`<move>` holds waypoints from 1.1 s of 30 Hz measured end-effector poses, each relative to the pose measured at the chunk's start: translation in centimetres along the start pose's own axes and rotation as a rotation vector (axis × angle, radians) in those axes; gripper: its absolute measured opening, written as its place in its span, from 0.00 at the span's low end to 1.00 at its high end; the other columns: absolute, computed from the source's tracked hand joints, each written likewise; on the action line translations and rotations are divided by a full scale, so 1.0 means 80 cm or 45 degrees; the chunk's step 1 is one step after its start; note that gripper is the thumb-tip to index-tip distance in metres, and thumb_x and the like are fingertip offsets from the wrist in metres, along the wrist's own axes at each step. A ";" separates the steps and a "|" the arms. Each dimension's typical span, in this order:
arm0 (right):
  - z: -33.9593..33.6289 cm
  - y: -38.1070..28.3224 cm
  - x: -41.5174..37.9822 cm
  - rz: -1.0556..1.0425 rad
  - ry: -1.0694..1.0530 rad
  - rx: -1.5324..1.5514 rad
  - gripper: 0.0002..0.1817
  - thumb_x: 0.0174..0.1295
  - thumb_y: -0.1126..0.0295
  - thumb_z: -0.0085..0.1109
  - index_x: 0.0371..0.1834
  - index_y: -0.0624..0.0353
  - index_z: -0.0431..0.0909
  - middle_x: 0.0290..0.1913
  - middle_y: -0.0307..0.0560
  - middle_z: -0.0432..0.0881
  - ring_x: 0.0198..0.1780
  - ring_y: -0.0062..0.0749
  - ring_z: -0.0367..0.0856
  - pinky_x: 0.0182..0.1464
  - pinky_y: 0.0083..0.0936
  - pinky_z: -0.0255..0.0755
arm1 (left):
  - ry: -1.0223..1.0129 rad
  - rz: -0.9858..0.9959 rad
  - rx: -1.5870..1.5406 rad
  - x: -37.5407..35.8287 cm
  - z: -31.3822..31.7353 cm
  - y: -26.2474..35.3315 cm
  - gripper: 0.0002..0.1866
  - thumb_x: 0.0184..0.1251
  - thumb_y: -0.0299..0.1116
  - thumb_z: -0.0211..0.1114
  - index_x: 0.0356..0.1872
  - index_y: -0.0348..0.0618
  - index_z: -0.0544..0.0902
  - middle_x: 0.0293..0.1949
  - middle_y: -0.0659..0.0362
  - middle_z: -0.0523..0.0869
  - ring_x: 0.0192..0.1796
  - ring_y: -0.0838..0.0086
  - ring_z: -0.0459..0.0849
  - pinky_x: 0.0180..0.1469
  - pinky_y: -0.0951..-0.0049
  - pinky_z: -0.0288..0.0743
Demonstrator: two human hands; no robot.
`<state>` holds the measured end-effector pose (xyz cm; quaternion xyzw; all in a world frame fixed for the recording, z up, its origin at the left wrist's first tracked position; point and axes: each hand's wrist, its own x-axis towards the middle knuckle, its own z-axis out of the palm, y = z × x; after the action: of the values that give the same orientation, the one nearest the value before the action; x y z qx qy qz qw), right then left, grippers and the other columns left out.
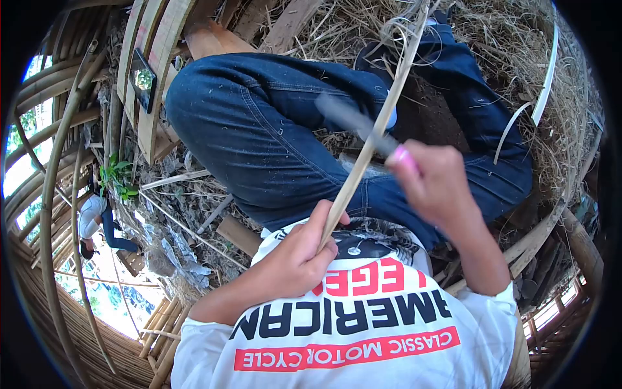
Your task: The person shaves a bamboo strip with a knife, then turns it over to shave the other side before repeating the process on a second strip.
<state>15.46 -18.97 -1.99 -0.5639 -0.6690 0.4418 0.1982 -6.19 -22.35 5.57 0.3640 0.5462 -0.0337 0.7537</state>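
My left hand (298,256) is closed round the near end of a long, pale bamboo strip (355,175), close to my shirt. The strip slants up and away over my lap, with thin curled shavings (408,32) at its far part. In my right hand (431,181) is a knife (346,117), its pink handle gripped in the fist. The blade is blurred by motion and crosses the strip in this view, pointing up and left. Below both hands lie my bent legs in blue jeans (246,123), dotted with small pale flecks.
A phone (142,81) rests on wooden slats (159,52) at the upper left. Dry shavings (551,78) cover the ground at the upper right. Another person (100,220) is at the far left, beyond bent bamboo poles (48,194). A green plant (116,176) grows nearby.
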 end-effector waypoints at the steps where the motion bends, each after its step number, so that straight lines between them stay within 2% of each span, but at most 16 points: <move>1: 0.010 -0.011 -0.012 -0.108 0.003 0.001 0.21 0.60 0.52 0.63 0.20 0.59 0.78 0.14 0.51 0.76 0.18 0.46 0.79 0.22 0.37 0.72 | -0.002 0.001 0.005 0.000 0.001 -0.003 0.18 0.64 0.20 0.49 0.56 0.40 0.65 0.24 0.63 0.72 0.23 0.83 0.69 0.28 0.78 0.63; 3: 0.008 -0.017 -0.016 -0.222 -0.151 -0.057 0.20 0.61 0.52 0.61 0.21 0.58 0.79 0.15 0.52 0.76 0.19 0.46 0.80 0.24 0.37 0.73 | 0.076 0.139 0.038 0.005 0.004 -0.012 0.17 0.64 0.23 0.51 0.54 0.38 0.63 0.24 0.55 0.75 0.27 0.70 0.78 0.34 0.68 0.69; 4: 0.007 -0.008 -0.009 -0.053 -0.037 0.005 0.19 0.62 0.54 0.60 0.23 0.57 0.81 0.15 0.52 0.76 0.19 0.47 0.80 0.24 0.36 0.72 | 0.078 0.029 0.019 0.003 0.001 -0.004 0.15 0.68 0.28 0.54 0.52 0.38 0.65 0.25 0.54 0.76 0.28 0.71 0.79 0.34 0.67 0.69; 6: -0.010 0.012 0.011 0.242 0.088 0.010 0.15 0.64 0.57 0.57 0.29 0.55 0.85 0.16 0.52 0.77 0.20 0.48 0.80 0.23 0.36 0.71 | 0.088 0.077 0.033 0.006 0.001 -0.005 0.14 0.69 0.30 0.55 0.51 0.37 0.66 0.25 0.54 0.76 0.29 0.71 0.79 0.34 0.67 0.70; 7: -0.018 0.017 0.015 0.225 0.050 -0.065 0.15 0.64 0.57 0.58 0.29 0.55 0.85 0.16 0.52 0.77 0.20 0.48 0.80 0.23 0.36 0.71 | 0.107 0.112 0.056 0.005 0.001 -0.007 0.14 0.70 0.33 0.57 0.49 0.37 0.68 0.26 0.54 0.77 0.29 0.71 0.79 0.35 0.68 0.70; 8: -0.016 0.010 0.012 0.163 0.050 -0.043 0.16 0.63 0.56 0.59 0.27 0.57 0.84 0.16 0.52 0.77 0.19 0.48 0.79 0.23 0.37 0.71 | 0.088 0.209 0.013 0.008 0.002 -0.015 0.13 0.72 0.38 0.58 0.44 0.40 0.67 0.19 0.66 0.70 0.18 0.86 0.68 0.22 0.83 0.61; 9: -0.013 0.000 0.002 0.106 0.052 -0.022 0.17 0.62 0.55 0.60 0.26 0.58 0.82 0.15 0.52 0.76 0.19 0.48 0.79 0.22 0.37 0.70 | 0.093 0.208 0.016 0.006 0.000 -0.015 0.13 0.72 0.38 0.58 0.44 0.40 0.67 0.19 0.66 0.70 0.18 0.86 0.68 0.22 0.83 0.61; 11: 0.000 -0.011 -0.014 -0.084 -0.016 -0.039 0.20 0.60 0.53 0.63 0.21 0.59 0.77 0.13 0.52 0.74 0.18 0.48 0.78 0.21 0.38 0.69 | 0.009 0.026 -0.367 0.008 -0.003 -0.011 0.16 0.72 0.40 0.58 0.47 0.38 0.70 0.24 0.61 0.77 0.19 0.84 0.74 0.22 0.81 0.69; 12: 0.000 -0.023 -0.020 -0.136 -0.049 -0.050 0.22 0.58 0.52 0.65 0.19 0.58 0.74 0.13 0.51 0.74 0.17 0.48 0.77 0.21 0.37 0.69 | 0.005 0.044 -0.371 0.011 -0.003 -0.009 0.16 0.72 0.40 0.58 0.47 0.38 0.70 0.24 0.61 0.77 0.19 0.84 0.74 0.22 0.81 0.69; 15: 0.007 -0.031 -0.025 -0.154 -0.093 0.005 0.21 0.59 0.52 0.64 0.21 0.58 0.75 0.13 0.49 0.74 0.15 0.46 0.76 0.20 0.36 0.67 | -0.005 -0.052 -0.537 0.010 -0.001 -0.006 0.13 0.75 0.39 0.55 0.48 0.38 0.72 0.14 0.67 0.70 0.12 0.86 0.70 0.15 0.85 0.64; 18: 0.012 -0.026 -0.022 -0.129 -0.100 -0.041 0.21 0.60 0.52 0.63 0.22 0.58 0.76 0.14 0.49 0.74 0.15 0.46 0.76 0.19 0.35 0.67 | -0.038 -0.077 -0.601 0.012 0.001 -0.010 0.11 0.76 0.38 0.52 0.47 0.39 0.71 0.12 0.68 0.68 0.11 0.86 0.68 0.15 0.84 0.62; 22: 0.013 -0.030 -0.023 -0.203 -0.031 -0.146 0.22 0.60 0.51 0.63 0.20 0.58 0.76 0.14 0.49 0.75 0.16 0.45 0.76 0.19 0.34 0.67 | -0.145 -0.016 -0.689 0.009 -0.002 -0.017 0.11 0.78 0.37 0.50 0.48 0.40 0.71 0.13 0.68 0.68 0.11 0.86 0.64 0.14 0.83 0.59; 24: 0.011 -0.033 -0.026 -0.241 -0.148 -0.089 0.22 0.59 0.51 0.62 0.19 0.59 0.75 0.15 0.49 0.76 0.16 0.43 0.76 0.20 0.33 0.68 | -0.148 -0.014 -0.775 0.008 -0.001 -0.016 0.10 0.79 0.36 0.47 0.47 0.39 0.71 0.14 0.67 0.67 0.12 0.86 0.61 0.15 0.82 0.57; 31: 0.017 -0.023 -0.026 -0.261 -0.125 -0.306 0.22 0.59 0.51 0.63 0.18 0.58 0.75 0.15 0.50 0.76 0.17 0.44 0.78 0.20 0.35 0.70 | -0.086 0.063 -0.650 0.010 0.006 -0.029 0.10 0.79 0.34 0.45 0.48 0.39 0.69 0.17 0.67 0.67 0.15 0.87 0.62 0.17 0.83 0.59; 33: 0.013 -0.005 -0.017 -0.150 -0.065 -0.269 0.23 0.59 0.50 0.63 0.19 0.58 0.75 0.16 0.51 0.77 0.18 0.46 0.78 0.21 0.36 0.70 | -0.094 0.046 -0.653 0.010 0.006 -0.028 0.09 0.79 0.34 0.45 0.48 0.39 0.68 0.17 0.67 0.66 0.15 0.87 0.62 0.18 0.83 0.59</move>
<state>14.80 -20.60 -1.91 -0.5300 -0.7486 0.3707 0.1462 -6.49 -24.03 3.82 0.1693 0.5024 0.1062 0.8412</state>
